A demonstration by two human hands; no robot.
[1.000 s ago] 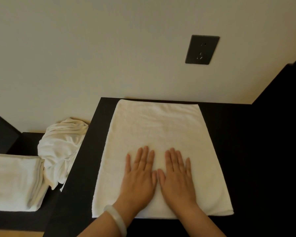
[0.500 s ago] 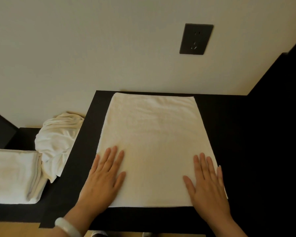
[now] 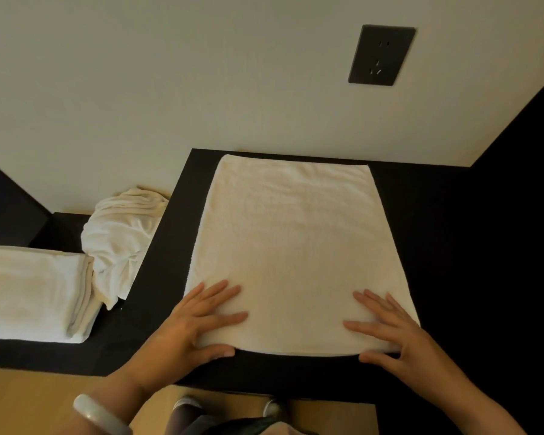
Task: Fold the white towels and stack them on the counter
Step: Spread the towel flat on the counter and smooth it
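A pale wall (image 3: 170, 73) was seen behind everything, met by a dark panel at the right. A black table (image 3: 437, 246) was set against it, and a lower table (image 3: 29, 353), also black, adjoined its left edge. A wooden floor (image 3: 29, 400) showed below the near edges.

A white towel (image 3: 296, 233) was spread flat from the back edge of the black table to near its front edge. On the lower table a folded towel stack (image 3: 29, 290) was laid, with a crumpled towel (image 3: 120, 240) touching it behind.

The left hand (image 3: 186, 334) and right hand (image 3: 396, 334) were laid on the towel's near corners, fingers (image 3: 220, 293) spread and straight, thumbs laid along its near edge.

A dark socket (image 3: 381, 54) was mounted on the wall. A pale bracelet (image 3: 98, 416) was worn on the left wrist.
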